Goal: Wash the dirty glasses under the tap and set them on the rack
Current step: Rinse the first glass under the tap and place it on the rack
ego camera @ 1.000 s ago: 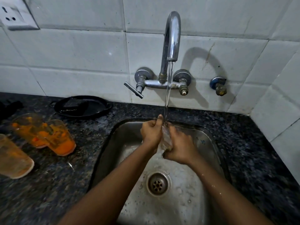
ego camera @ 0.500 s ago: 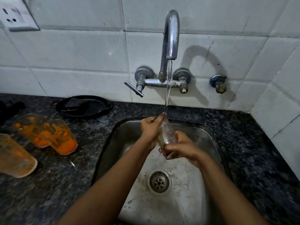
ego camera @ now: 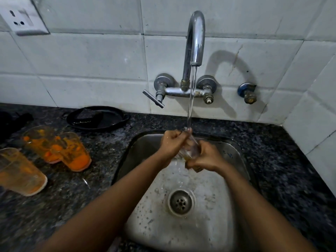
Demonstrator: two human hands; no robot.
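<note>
Head view: a clear, smooth glass is held tilted over the back of the dull steel sink, under the thin stream from the curved chrome tap. The left hand is closed around its upper part, while the right hand cups and grips its base. Three orange-smeared glasses stand upside down on the speckled dark granite table, left of the sink, near a black round pan.
</note>
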